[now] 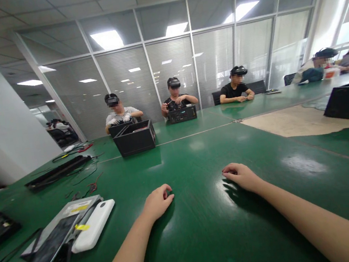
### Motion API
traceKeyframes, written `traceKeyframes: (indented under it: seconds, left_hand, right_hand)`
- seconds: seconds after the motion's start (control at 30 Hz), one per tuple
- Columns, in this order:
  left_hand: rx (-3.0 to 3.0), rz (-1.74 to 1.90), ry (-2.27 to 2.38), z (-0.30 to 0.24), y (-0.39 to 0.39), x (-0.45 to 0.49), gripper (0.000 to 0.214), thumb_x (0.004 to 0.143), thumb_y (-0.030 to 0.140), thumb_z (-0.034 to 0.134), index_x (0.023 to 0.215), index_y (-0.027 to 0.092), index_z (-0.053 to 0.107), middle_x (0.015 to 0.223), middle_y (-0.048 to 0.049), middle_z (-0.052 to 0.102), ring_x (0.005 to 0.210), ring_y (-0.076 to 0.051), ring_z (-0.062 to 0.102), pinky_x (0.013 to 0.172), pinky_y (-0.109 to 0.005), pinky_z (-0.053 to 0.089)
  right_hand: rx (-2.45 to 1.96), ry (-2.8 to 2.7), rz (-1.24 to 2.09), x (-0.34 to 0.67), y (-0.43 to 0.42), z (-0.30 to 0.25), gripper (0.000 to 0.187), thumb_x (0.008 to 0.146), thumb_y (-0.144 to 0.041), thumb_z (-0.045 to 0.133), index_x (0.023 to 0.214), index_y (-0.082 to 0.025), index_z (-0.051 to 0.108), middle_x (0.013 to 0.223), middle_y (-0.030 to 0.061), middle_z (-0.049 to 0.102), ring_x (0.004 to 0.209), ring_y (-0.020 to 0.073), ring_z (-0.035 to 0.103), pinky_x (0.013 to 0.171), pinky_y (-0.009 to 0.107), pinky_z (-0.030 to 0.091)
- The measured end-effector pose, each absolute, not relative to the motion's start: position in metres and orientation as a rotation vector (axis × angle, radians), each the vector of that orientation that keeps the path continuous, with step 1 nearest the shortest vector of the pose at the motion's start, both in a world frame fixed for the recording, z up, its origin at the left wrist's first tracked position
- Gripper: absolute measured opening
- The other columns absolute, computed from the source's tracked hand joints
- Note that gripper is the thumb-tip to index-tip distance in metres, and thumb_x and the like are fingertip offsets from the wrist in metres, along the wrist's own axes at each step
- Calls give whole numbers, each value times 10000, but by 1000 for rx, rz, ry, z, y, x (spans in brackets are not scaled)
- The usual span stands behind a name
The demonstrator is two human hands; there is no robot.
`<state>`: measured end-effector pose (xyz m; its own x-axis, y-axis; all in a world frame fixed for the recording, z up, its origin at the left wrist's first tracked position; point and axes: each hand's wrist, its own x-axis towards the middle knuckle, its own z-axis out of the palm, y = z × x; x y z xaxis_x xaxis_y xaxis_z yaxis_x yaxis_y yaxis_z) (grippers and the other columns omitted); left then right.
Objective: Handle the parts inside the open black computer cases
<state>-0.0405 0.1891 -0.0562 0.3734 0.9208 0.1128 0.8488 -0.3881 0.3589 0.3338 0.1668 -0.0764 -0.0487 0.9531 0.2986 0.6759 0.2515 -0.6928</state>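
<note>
Presently, the left hand (158,201) and right hand (242,176) show loosely curled fingers, nothing visibly gripped, over the green table (203,236). Left of the left grip lies a white case (95,225); a careless leftward forearm sweep could shove it.

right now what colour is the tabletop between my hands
The tabletop is glossy green, best seen in the head view.

At a green table (202,232): curled left hand (159,202) at seven o'clock, curled right hand (243,176) at four; white device (96,225) at eight, black box (136,143) at nine, seated person (177,102) at twelve.
</note>
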Motion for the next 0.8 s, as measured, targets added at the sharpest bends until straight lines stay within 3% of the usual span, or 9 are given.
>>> traceKeyframes:
  seconds: [0.5,0.7,0.8]
  left_hand:
    - [2385,431,1567,-55,188,-40,235,827,380,514,990,225,581,754,0,595,679,-142,531,583,-239,292]
    - [2356,460,1581,-55,188,-40,330,825,360,512,1125,222,518,739,11,589,665,-141,537,582,-239,303]
    - [2378,443,1576,-56,188,-40,270,828,372,512,1053,229,560,747,6,593,677,-143,537,585,-239,302]
  right_hand:
    - [-1495,-1806,474,333,166,-76,257,783,-369,555,870,-178,702,903,71,681,799,199,599,754,324,456]
    - [-1491,-1810,465,333,165,-75,250,779,-371,557,868,-187,702,902,64,681,796,195,598,748,318,450]
    - [-1489,-1812,462,333,165,-74,248,784,-370,553,866,-187,700,903,64,679,797,193,598,749,316,447]
